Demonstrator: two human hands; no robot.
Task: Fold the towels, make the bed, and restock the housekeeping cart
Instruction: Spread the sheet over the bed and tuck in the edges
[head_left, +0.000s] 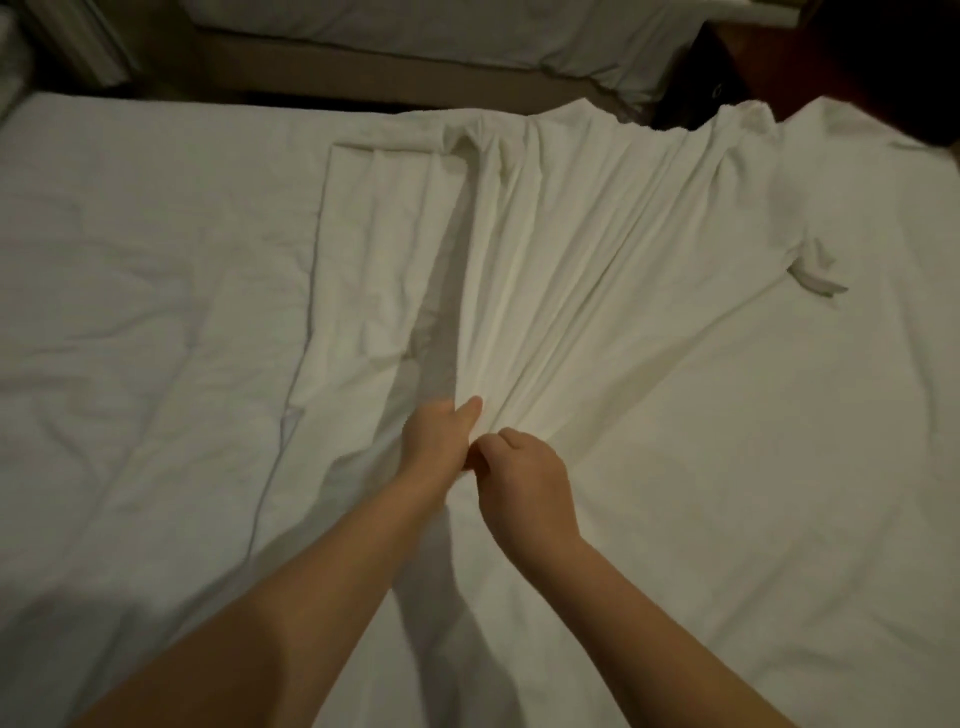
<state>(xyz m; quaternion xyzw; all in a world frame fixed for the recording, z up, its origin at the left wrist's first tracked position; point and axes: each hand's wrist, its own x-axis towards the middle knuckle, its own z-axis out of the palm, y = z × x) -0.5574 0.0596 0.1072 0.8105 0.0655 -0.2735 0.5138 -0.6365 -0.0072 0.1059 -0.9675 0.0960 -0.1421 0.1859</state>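
Hotel-style bedroom: white-sheeted bed (156, 260), second bed (415, 31) close beside, dark nightstand (727, 67) between, dim light.

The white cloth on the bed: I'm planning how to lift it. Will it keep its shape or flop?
Probably floppy: the white cloth gathers into narrow pleats where the left hand and right hand grip it. Likely light for its size, since its folds look thin and soft. It may drag rather than slide freely over the creased bed.

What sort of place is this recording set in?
Likely a hotel bedroom: the left hand and right hand bunch a white cloth on a white-sheeted bed, a second bed lies beyond, plus a dark nightstand.
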